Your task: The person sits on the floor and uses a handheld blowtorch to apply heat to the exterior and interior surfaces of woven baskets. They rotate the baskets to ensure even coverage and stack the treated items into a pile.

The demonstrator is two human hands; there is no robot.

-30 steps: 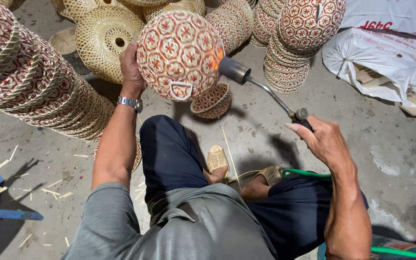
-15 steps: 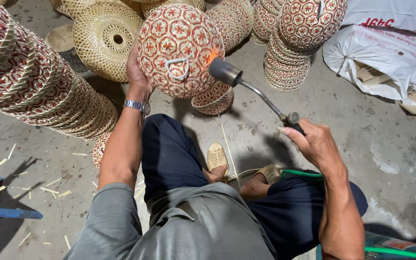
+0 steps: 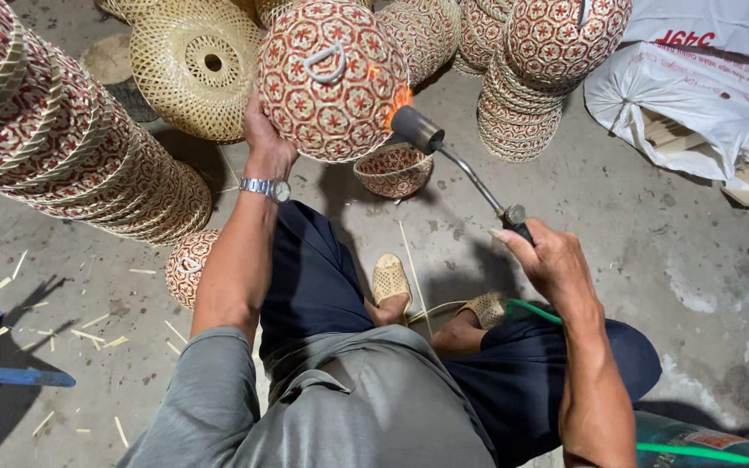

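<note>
My left hand holds up a round woven basket with a red and cream flower pattern and a small wire loop on top. My right hand grips the handle of a gas torch with a thin metal neck. Its nozzle sits close to the basket's right side, and a small orange flame touches the weave there. A green hose runs back from the torch past my knee. A wristwatch is on my left wrist.
A long leaning stack of patterned baskets lies at left, a plain open-weave basket behind, more stacks at back right. A small basket and another sit on the concrete floor. White sacks lie right; a green cylinder by my leg.
The basket has been turned in my left hand, bringing the wire loop toward the top. The torch nozzle stayed against its right side with the flame lit.
</note>
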